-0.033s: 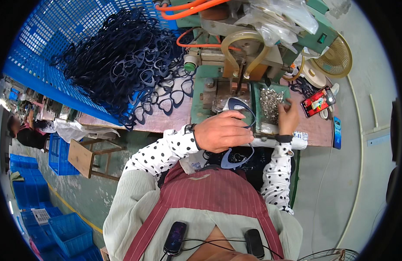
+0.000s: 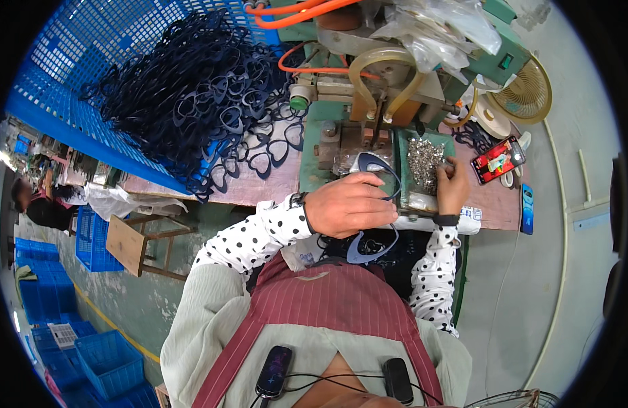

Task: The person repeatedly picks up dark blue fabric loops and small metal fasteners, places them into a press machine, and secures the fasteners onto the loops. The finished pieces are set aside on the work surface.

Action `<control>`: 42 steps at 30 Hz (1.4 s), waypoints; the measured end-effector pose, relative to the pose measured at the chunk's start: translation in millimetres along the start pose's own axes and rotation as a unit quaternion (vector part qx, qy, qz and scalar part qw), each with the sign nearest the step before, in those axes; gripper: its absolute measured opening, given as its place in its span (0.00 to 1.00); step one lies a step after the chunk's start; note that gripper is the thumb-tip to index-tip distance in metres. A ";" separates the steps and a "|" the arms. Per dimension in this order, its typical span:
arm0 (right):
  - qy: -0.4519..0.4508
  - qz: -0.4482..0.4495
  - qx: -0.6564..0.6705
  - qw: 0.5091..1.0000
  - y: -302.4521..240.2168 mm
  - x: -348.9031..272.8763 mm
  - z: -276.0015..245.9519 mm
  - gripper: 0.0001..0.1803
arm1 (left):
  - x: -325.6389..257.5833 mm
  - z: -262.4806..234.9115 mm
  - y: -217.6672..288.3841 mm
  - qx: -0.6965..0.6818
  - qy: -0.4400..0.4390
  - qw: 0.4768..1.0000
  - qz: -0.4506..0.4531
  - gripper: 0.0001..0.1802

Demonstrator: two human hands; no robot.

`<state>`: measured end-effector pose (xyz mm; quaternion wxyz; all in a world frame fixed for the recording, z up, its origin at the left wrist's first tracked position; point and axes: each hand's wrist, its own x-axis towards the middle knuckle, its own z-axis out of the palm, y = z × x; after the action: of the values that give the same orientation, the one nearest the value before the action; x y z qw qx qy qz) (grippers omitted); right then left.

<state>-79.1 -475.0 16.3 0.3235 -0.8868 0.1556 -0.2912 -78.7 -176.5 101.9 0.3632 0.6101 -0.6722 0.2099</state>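
My left hand point(image 2: 348, 205) is closed around a dark blue strap point(image 2: 359, 256) with open, pointed loop ends. One loop hangs below the hand. The other reaches up to the metal fixture point(image 2: 329, 151) at the base of a green bench machine point(image 2: 319, 112); whether they touch is unclear. My right hand point(image 2: 452, 187) is at the right edge of a shallow green tray, its fingers bent together beside a heap of small shiny metal pieces point(image 2: 423, 162). Anything between those fingertips is too small to make out.
A blue mesh basket point(image 2: 62, 81) at upper left holds a tangled pile of similar straps point(image 2: 185, 95). Right of the tray lie a red-and-black phone-shaped object point(image 2: 497, 160) and a blue item point(image 2: 527, 209). A wooden stool point(image 2: 127, 245) and blue crates point(image 2: 110, 367) stand at left.
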 end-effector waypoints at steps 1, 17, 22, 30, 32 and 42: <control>-0.010 0.007 0.030 0.999 -2.2 -1.8 -3.5 0.16 | 0.0 0.9 -0.5 0.001 0.002 1.000 0.001 0.23; 0.035 -0.069 0.011 0.997 4.2 -10.6 12.5 0.06 | -57.1 -41.0 -20.7 0.262 0.015 0.959 -0.106 0.18; 0.034 -0.082 -0.006 0.996 1.6 -12.1 14.0 0.06 | -123.8 -117.2 -106.8 0.578 -0.104 0.737 -0.334 0.07; 0.044 -0.096 -0.029 0.994 0.0 -12.2 14.2 0.06 | -148.0 -148.4 -177.3 0.363 -0.057 0.570 -0.735 0.26; 0.056 -0.119 -0.043 0.990 1.0 -13.6 13.7 0.06 | -151.1 -129.4 -171.2 0.377 -0.053 0.620 -0.686 0.24; 0.012 -0.062 0.023 0.998 -20.4 -8.7 6.5 0.05 | -138.2 -102.9 -80.2 0.135 0.134 0.782 -0.594 0.16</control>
<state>-80.0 -452.7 22.2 0.3233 -0.8835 0.0973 -0.3248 22.0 -23.0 52.8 0.4158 0.8972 -0.0865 0.1212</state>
